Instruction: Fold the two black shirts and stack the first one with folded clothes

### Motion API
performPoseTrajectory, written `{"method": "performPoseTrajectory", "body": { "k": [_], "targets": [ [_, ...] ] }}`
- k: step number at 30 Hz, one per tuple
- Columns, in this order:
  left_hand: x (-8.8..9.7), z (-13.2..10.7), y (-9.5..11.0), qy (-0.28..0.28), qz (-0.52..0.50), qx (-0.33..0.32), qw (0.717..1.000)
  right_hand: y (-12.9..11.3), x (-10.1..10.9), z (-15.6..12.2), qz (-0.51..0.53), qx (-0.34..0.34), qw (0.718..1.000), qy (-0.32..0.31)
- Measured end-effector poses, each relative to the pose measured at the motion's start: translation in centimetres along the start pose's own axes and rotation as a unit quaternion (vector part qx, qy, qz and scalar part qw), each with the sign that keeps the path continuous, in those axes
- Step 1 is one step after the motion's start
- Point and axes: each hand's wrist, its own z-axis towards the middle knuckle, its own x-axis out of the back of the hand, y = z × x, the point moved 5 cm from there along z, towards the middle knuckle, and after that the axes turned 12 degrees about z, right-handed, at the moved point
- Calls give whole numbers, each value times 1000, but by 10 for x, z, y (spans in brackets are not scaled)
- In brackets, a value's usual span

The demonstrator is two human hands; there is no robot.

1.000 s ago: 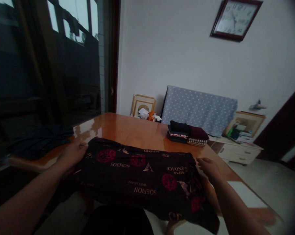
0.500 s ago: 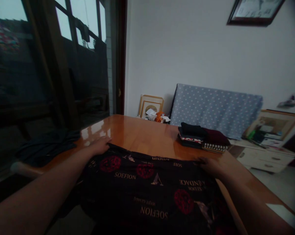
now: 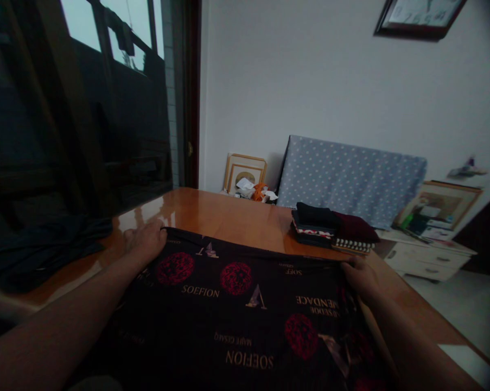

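A black cloth [image 3: 245, 315] printed with red roses and gold lettering lies spread over the near part of the wooden table [image 3: 228, 217]. My left hand [image 3: 144, 244] grips its far left corner, fingers curled on the fabric. At the far right corner, my right hand [image 3: 361, 277] pinches the cloth's edge. Both forearms reach in from the bottom of the view.
A stack of folded clothes [image 3: 326, 227] sits on the table's far right side. A dark garment [image 3: 41, 250] lies at the left edge. Beyond are a dotted blue cover [image 3: 350, 176], picture frames [image 3: 245, 171], a white drawer unit [image 3: 427, 255] and a wall clock [image 3: 419, 16].
Both hands have moved from the cloth's sides up to its far corners, and the cloth now lies higher and flatter on the table. The camera has tilted slightly.
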Motion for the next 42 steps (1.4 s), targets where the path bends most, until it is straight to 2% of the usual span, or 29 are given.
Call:
{"method": "performPoseTrajectory", "body": {
  "k": [5,7,9,12,14,15,16,18,20,22,25,27,30,35,39,42],
  "targets": [
    [-12,4,12,-10,47,-46,998,1,-14,3,-73,0,996,-44],
    [-9,9,17,-7,63,-52,997,-1,-10,5,-93,10,995,-25],
    [3,11,31,1,60,-70,996,-8,-3,7,-107,25,994,14],
    [27,4,74,11,4,-135,991,-32,1,0,-107,70,992,21],
    [37,-13,114,-8,-66,-208,976,-54,-6,-14,-90,116,989,-20],
    [40,-25,135,-23,-115,-264,957,-64,-11,-23,-84,138,986,-48],
    [42,-39,155,-32,-160,-315,935,-72,-16,-33,-82,156,981,-79],
    [36,-64,184,-60,-194,-376,904,-79,-28,-51,-91,176,968,-153],
    [23,-82,198,-88,-180,-389,899,-74,-32,-64,-96,175,959,-200],
    [11,-92,202,-103,-158,-380,906,-59,-23,-66,-78,144,968,-188],
    [4,-96,202,-103,-149,-376,909,-25,9,-57,-9,26,997,-79],
    [4,-95,202,-97,-150,-376,909,-1,30,-56,34,-59,998,-18],
    [4,-94,204,-88,-152,-372,911,20,42,-59,55,-117,992,-10],
    [1,-92,205,-85,-153,-369,913,23,30,-62,71,-130,988,-38],
    [-1,-91,204,-82,-153,-368,913,11,14,-56,92,-117,987,-59],
    [-1,-90,204,-80,-151,-364,916,3,11,-52,112,-106,987,-54]
  ]
}}
